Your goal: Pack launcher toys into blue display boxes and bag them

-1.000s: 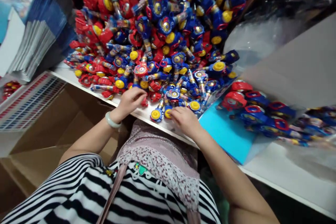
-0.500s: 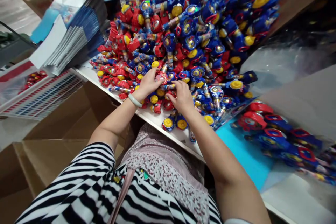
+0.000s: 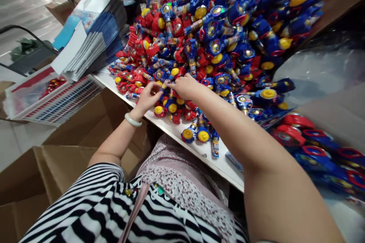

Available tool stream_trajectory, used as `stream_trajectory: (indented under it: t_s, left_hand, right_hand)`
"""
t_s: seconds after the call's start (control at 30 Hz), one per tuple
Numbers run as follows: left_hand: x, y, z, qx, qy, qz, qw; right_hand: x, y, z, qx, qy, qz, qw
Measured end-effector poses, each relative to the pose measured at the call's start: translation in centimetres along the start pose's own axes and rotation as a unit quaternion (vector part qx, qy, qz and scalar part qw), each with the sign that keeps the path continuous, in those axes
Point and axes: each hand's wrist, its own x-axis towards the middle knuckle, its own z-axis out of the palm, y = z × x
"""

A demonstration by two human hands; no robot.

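A big heap of red, blue and yellow plastic toys (image 3: 216, 34) covers the white table (image 3: 219, 163). My left hand (image 3: 148, 98), with a pale bangle on the wrist, has its fingers bent and pinched at the near edge of the heap. My right hand (image 3: 186, 86) reaches in from the right, fingers curled on toys beside the left hand. The two hands almost touch over a blue tube-shaped toy (image 3: 168, 82). What each hand grips is partly hidden by the fingers.
A stack of blue and white printed cards (image 3: 88, 41) leans at the table's left end. A tray with coloured labels (image 3: 54, 102) lies below it. Open cardboard boxes (image 3: 71, 148) stand under the table's edge. More toys in clear film (image 3: 313, 140) lie at the right.
Both hands have moved left and further into the heap, coming close together. The camera has swung left, so the turquoise card at the right has left the view.
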Motion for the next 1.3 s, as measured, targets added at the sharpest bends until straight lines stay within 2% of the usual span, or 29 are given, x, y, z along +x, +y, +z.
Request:
stream_trajectory:
  t_s: [0.07,0.13,0.23,0.33,0.43,0.5,0.57,0.6,0.67,0.73,0.8,0.9,1.0,1.07,1.13,1.2,1.3]
  left_hand:
    - [-3.2,0.8,-0.3,0.084,-0.124,0.094,0.984]
    - [-5.7,1.2,0.4,0.168,-0.228,0.171,0.944]
    - [-7.4,0.6,2.4,0.265,-0.278,0.207,0.9]
    - [-7.3,-0.8,3.8,0.264,-0.309,0.207,0.89]
    - [-6.0,-2.2,4.2,0.211,-0.33,0.216,0.894]
    - [-4.8,-2.9,4.1,0.16,-0.338,0.241,0.896]
    - [-3.6,-3.5,3.8,0.112,-0.341,0.267,0.895]
    - [-3.1,-3.6,3.8,0.097,-0.339,0.274,0.895]
    - [-2.5,-3.6,3.7,0.095,-0.337,0.277,0.895]
    - [-2.6,-3.2,3.7,0.114,-0.348,0.266,0.892]
    - [-3.1,-2.7,3.8,0.127,-0.359,0.242,0.892]
    - [-4.0,-2.2,4.1,0.131,-0.353,0.22,0.9]
    - [-4.5,-2.3,4.4,0.159,-0.34,0.253,0.892]
    - [-4.4,-2.7,4.5,0.176,-0.338,0.29,0.878]
    - [-4.0,-3.0,4.4,0.171,-0.34,0.308,0.872]
    - [-3.4,-3.1,4.3,0.142,-0.335,0.297,0.883]
    - [-2.7,-2.6,4.5,0.106,-0.339,0.261,0.898]
  right_hand:
    - [0.4,-0.1,-0.3,-0.047,-0.001,-0.021,0.999]
    - [0.3,0.0,-0.6,-0.065,0.006,-0.044,0.997]
    - [-1.1,0.5,-1.8,-0.006,0.044,-0.024,0.999]
    - [-5.7,1.3,-3.1,0.111,0.176,0.048,0.977]
    - [-14.0,2.0,-2.7,0.192,0.322,0.164,0.913]
    - [-21.1,2.1,-1.1,0.226,0.393,0.263,0.852]
    - [-28.2,1.8,1.6,0.27,0.456,0.34,0.777]
    - [-31.3,1.5,3.3,0.301,0.478,0.356,0.744]
    - [-35.9,0.5,7.0,0.317,0.508,0.381,0.704]
    - [-37.8,-0.8,10.5,0.287,0.501,0.416,0.703]
    - [-37.7,-2.0,13.4,0.239,0.472,0.455,0.717]
    - [-36.2,-3.1,15.5,0.187,0.448,0.484,0.728]
    - [-35.7,-3.7,15.3,0.173,0.426,0.463,0.758]
    - [-36.2,-3.8,14.6,0.182,0.403,0.433,0.785]
    - [-36.8,-3.8,14.1,0.192,0.389,0.416,0.799]
    - [-37.0,-3.4,14.0,0.203,0.383,0.419,0.798]
    - [-36.8,-2.7,14.1,0.224,0.403,0.448,0.766]
